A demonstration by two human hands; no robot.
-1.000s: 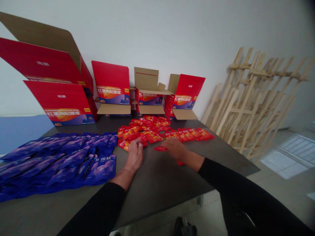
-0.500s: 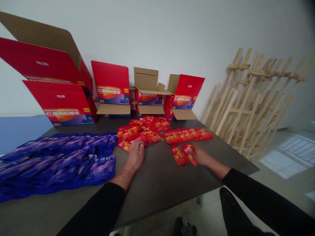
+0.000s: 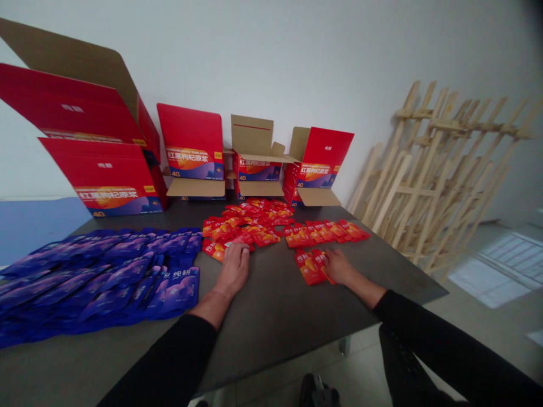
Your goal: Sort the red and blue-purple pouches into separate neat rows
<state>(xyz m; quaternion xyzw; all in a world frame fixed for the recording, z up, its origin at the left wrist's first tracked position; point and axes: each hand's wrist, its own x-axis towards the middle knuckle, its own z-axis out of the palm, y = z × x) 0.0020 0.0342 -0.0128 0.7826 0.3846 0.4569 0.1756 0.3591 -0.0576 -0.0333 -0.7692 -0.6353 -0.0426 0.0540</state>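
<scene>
Apart, left hand (image 3: 234, 267) at piled red pouches (image 3: 248, 225), right hand (image 3: 339, 268) on one pouch (image 3: 320, 262), grip of both hands unclear

I'm seeing the left arm (image 3: 169, 359), black-sleeved, slanting inward over the near edge of the table (image 3: 275, 328), the left hand (image 3: 235, 268) lying back-up around the table's middle, fingers (image 3: 238, 249) curling down. The right arm (image 3: 428, 333), sleeved alike, is crossing the table's near right edge, the right hand (image 3: 338, 267) angling inward, back up, fingers bending.

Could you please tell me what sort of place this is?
Perhaps a packing room: printed red cartons stand at the back of a table, with blue pouches and red packets before them.
</scene>
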